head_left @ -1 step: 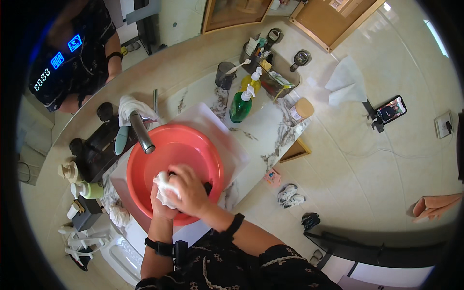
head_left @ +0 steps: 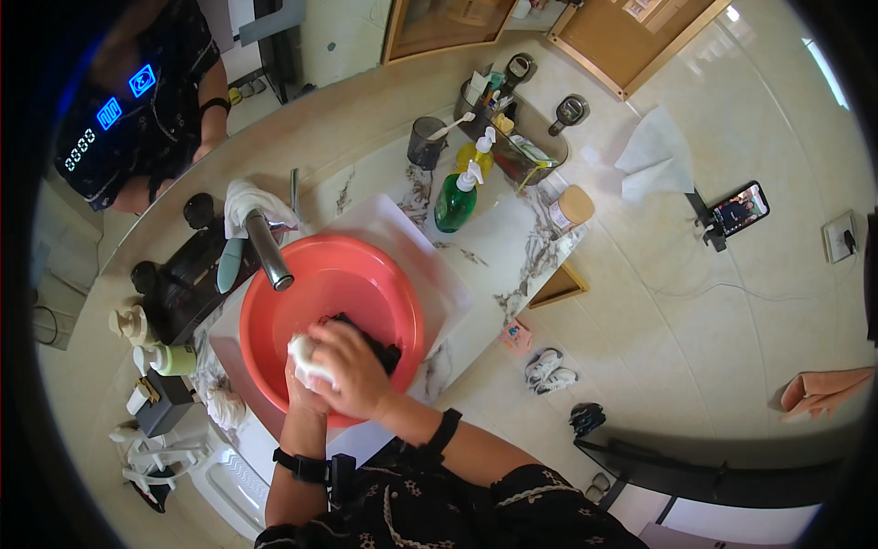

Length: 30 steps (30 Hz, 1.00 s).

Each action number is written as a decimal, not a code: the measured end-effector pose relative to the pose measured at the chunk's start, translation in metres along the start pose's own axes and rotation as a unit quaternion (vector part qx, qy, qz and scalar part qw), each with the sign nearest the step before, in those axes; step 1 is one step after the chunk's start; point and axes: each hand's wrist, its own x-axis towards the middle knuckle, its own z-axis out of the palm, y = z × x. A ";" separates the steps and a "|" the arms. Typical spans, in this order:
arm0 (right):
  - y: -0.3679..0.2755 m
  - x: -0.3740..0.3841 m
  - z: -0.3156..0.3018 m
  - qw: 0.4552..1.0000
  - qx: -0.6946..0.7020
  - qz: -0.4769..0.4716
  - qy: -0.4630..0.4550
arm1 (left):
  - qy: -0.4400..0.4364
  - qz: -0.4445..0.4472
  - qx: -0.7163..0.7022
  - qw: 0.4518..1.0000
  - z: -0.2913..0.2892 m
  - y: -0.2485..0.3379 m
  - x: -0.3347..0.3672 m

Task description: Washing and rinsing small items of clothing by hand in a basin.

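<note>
Over a red plastic basin, both hands are pressed together around a small, crumpled white cloth. My left hand lies beneath it, its fingers mostly hidden by the cloth and the other hand. From above, my right hand covers the cloth with curled, slightly blurred fingers. Dark wet-looking fabric rests in the basin just beyond my right hand. A metal faucet reaches over the basin's far left side, with a white cloth draped at its base.
The basin stands in a white sink. Behind it are a green pump bottle, a yellow pump bottle and a dark cup with a toothbrush. At left stand a pale green bottle and a grey box. A phone hangs on the right wall.
My right hand has shifted slightly toward me over the white cloth, and its fingers have turned. More of the dark fabric in the basin now shows.
</note>
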 end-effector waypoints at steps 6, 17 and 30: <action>-0.003 -0.001 0.027 0.990 -0.053 0.110 -0.075 | 0.036 0.092 -0.070 0.993 0.011 -0.033 0.009; 0.064 -0.013 0.017 0.904 0.228 0.351 0.081 | 0.223 -0.036 0.019 0.974 0.065 0.010 0.004; 0.040 0.002 0.047 0.956 0.024 0.291 -0.038 | 0.241 -0.023 0.013 0.970 0.043 -0.022 0.010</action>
